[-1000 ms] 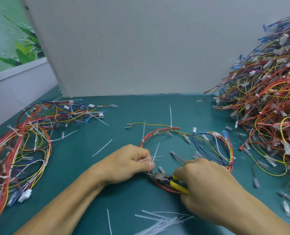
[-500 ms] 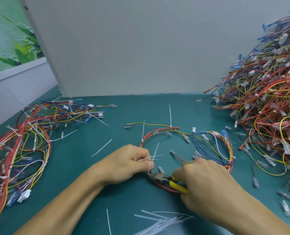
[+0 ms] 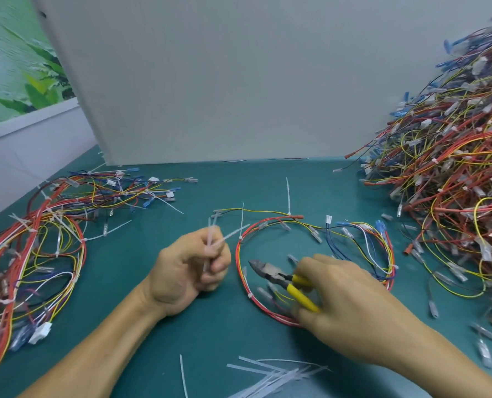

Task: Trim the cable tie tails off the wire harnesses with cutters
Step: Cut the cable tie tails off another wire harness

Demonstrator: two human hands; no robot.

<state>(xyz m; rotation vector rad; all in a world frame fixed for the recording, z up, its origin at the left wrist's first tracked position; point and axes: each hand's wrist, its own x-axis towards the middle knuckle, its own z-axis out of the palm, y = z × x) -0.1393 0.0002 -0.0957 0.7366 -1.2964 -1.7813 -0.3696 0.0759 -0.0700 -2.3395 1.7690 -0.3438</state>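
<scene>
A looped wire harness [image 3: 362,234] of red, yellow, blue and white wires lies on the teal table in front of me. White cable tie tails [image 3: 288,196] stand up from its far side. My left hand [image 3: 191,268] is raised off the harness, its fingers curled around a few cut white tie tails [image 3: 217,244]. My right hand [image 3: 345,305] grips the yellow handles of the cutters [image 3: 270,272], whose dark jaws point left inside the loop, just above the red wires.
A big heap of harnesses [image 3: 451,156] fills the right side. Another bundle of harnesses [image 3: 37,248] lies at the left. Cut tie tails [image 3: 270,374] are scattered near the front edge. A grey board [image 3: 210,81] stands upright behind the work area.
My left hand has lifted away from the harness and turned, carrying cut tails. The cutters have come off the wires and moved slightly up and right.
</scene>
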